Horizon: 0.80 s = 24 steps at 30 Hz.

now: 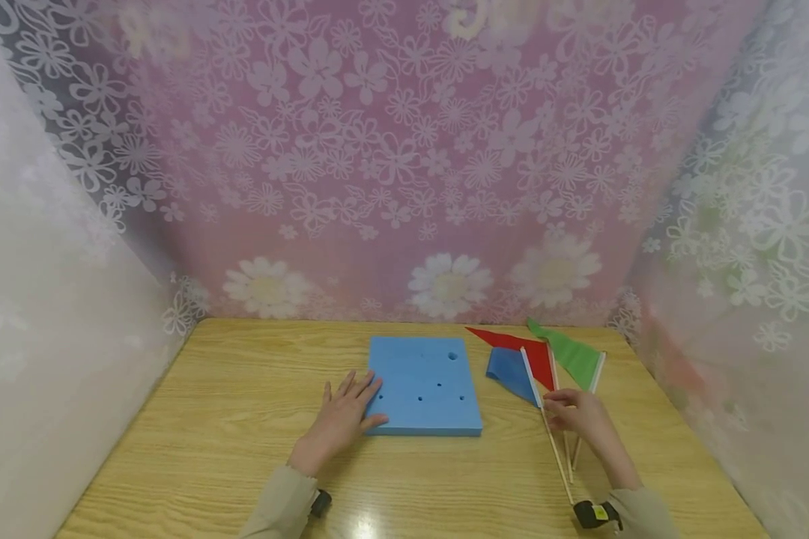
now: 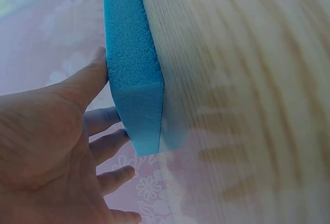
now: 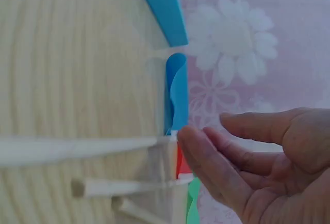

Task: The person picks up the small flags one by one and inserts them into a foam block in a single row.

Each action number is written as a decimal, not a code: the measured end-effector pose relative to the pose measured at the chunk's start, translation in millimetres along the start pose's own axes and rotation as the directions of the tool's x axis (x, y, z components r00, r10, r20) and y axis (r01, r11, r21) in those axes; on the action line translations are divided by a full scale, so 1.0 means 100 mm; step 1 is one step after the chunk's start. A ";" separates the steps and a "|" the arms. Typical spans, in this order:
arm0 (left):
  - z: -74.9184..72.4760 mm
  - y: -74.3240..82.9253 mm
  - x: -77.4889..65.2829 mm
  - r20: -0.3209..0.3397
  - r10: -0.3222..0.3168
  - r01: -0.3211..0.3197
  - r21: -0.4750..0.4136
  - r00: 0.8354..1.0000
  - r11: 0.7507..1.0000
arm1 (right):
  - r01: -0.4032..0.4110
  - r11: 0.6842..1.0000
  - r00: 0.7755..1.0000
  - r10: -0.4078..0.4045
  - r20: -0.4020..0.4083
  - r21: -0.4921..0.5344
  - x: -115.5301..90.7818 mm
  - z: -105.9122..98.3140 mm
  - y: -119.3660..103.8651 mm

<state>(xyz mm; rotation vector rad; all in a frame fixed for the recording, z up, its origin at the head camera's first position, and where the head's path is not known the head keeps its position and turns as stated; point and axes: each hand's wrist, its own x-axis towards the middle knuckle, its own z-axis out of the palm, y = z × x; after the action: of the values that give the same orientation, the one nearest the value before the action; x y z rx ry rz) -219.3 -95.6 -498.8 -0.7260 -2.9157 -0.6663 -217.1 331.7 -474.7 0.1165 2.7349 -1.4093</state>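
Note:
Fingers spread, my left hand (image 1: 340, 419) rests on the left edge of a square blue foam block (image 1: 421, 367) with several small holes in its top. The left wrist view shows the thumb and fingers touching the foam's side and upper face (image 2: 131, 53). To the right, my right hand (image 1: 583, 415) hovers over the wooden sticks of three pennant flags: blue (image 1: 510, 372), red (image 1: 542, 361) and green (image 1: 575, 355). In the right wrist view its thumb stands apart from the fingers, whose tips are beside the blue flag's stick (image 3: 103, 149); nothing is pinched.
The wooden table (image 1: 229, 419) carries the block and the flags, whose sticks overlap and point toward the front. A flowered pink cloth (image 1: 391, 165) rises behind the table, and pale flowered cloths close off the left and right sides.

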 end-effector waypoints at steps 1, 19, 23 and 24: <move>0.00 0.00 0.00 -0.003 0.000 0.000 0.000 1.000 1.000 | -0.015 1.000 1.000 0.015 0.010 -0.012 0.00 -0.01 0.02; 0.04 -0.04 0.01 -0.001 0.000 0.000 0.017 1.000 1.000 | 0.010 0.929 0.999 0.008 0.046 -0.369 0.03 0.09 0.00; 0.04 -0.04 0.02 0.001 -0.003 0.003 0.013 1.000 1.000 | -0.020 0.939 0.998 0.038 0.043 -0.345 0.02 0.09 -0.03; 0.04 -0.04 0.02 0.002 -0.003 0.003 0.014 1.000 1.000 | -0.026 0.942 0.998 0.042 0.042 -0.336 0.02 0.09 -0.03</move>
<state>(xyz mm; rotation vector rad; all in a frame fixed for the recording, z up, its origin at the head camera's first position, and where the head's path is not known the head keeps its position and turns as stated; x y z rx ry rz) -222.5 -96.7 -503.6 -0.7220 -2.9205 -0.6455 -218.9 322.7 -477.2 0.1095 2.8670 -0.9043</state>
